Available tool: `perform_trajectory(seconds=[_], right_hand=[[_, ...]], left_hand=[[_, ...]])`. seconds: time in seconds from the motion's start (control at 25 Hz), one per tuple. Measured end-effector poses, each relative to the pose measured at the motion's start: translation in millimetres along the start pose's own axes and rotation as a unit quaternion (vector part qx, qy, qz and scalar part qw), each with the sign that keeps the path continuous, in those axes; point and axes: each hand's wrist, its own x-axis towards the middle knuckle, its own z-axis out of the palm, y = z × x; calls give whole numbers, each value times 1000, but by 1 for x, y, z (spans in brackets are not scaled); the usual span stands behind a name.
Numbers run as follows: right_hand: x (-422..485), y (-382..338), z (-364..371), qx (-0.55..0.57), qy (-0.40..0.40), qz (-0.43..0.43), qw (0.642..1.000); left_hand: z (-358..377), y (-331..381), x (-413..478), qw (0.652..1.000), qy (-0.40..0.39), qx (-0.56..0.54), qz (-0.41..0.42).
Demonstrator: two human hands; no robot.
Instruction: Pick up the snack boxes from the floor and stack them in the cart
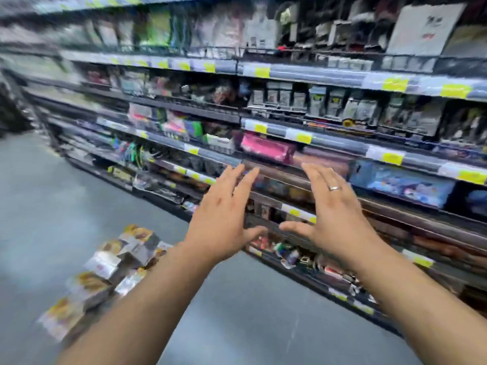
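Several snack boxes with grey and yellow-brown printing lie in a loose heap on the grey floor at the lower left. My left hand is raised in front of me with straight, spread fingers, holding nothing. My right hand, with a ring on one finger, is held up beside it in the same way, palms facing each other. Both hands are above and to the right of the boxes, in front of the shelves. No cart is in view. The picture is blurred by motion.
Long store shelves full of packaged goods, with yellow price tags, run from the upper left to the lower right. Grey floor lies on the left and between my arms.
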Motion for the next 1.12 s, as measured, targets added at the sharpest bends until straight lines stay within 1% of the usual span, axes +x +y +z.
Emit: perform_trajectory(seconds=[0.12,0.2,0.36,0.44,0.52,0.68,0.76,0.88,0.96,1.08,1.12], right_hand=[[23,-68,34,32,-44,-66,996],[46,-111,59,42,-59,-120,990],[104,-192,112,71,-103,-214,969],[122,-222,135,89,-109,-251,958],[145,-261,165,100,-129,-304,939],[180,-349,214,118,-170,-399,893],[183,-384,235,130,-196,-435,869],[174,-448,275,136,-239,-493,825],[165,-493,308,130,-262,-510,809],[142,-555,356,104,-285,-527,794],[134,-590,387,97,-300,-527,789]], left_hand=[[-20,-61,-44,998,2,2,-68],[-32,-100,-68,992,4,8,-126],[-39,-178,-106,969,10,42,-245],[-43,-204,-118,958,11,53,-280],[-50,-236,-132,939,23,68,-337],[-63,-292,-168,887,41,84,-452],[-65,-311,-192,863,50,84,-496],[-68,-343,-246,816,46,83,-570],[-68,-370,-287,788,39,79,-610],[-64,-420,-347,765,13,66,-640],[-64,-455,-376,754,-3,46,-656]])
